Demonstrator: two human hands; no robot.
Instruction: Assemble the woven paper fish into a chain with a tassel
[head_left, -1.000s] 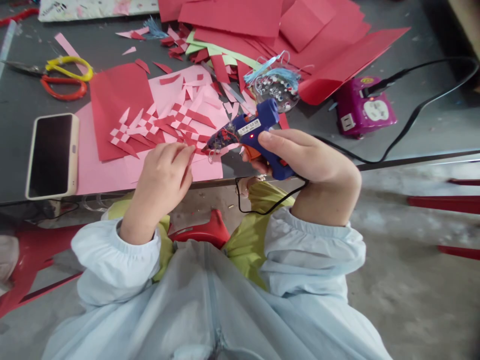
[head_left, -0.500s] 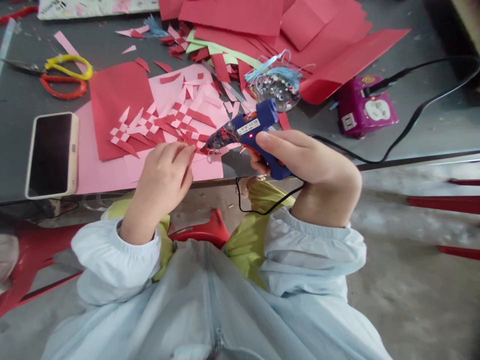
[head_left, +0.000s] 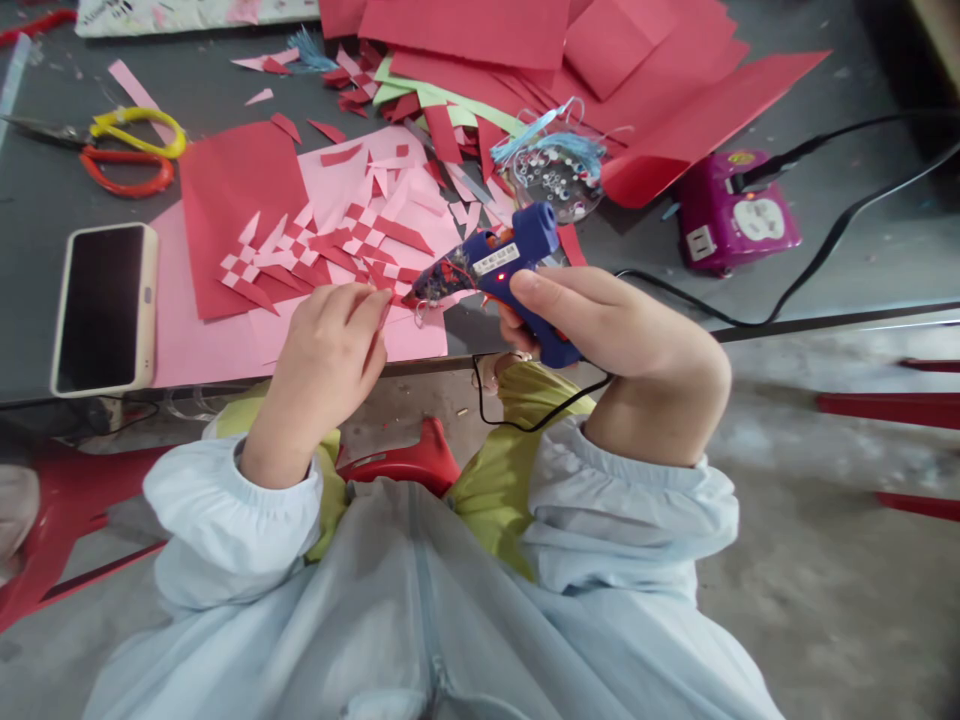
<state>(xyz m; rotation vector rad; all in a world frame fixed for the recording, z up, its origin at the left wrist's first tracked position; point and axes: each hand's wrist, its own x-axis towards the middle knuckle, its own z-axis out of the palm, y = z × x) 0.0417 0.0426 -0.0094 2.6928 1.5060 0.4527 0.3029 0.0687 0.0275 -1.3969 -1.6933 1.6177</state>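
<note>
My right hand (head_left: 559, 305) is wrapped round a blue hot glue gun (head_left: 499, 258), its red light lit and its nozzle pointing left. The tip meets a small red paper piece (head_left: 405, 299) pinched in the fingers of my left hand (head_left: 334, 335); most of that piece is hidden by the fingers. Just beyond lie several woven red-and-pink paper fish (head_left: 300, 250), partly on a red sheet (head_left: 240, 190) and partly on pink paper (head_left: 202, 350). Strands of glue hang near the nozzle.
A phone (head_left: 103, 310) lies at the left, with yellow-and-red-handled scissors (head_left: 127, 160) above it. Behind the gun are a dish of googly eyes (head_left: 559, 180), blue tassels (head_left: 540, 140) and red card (head_left: 465, 35). A purple power adapter (head_left: 739, 215) with a black cord (head_left: 825, 235) stands right.
The rear of the glue gun and my right hand have dipped slightly toward me, while the nozzle stays at the red paper. My left hand has hardly moved.
</note>
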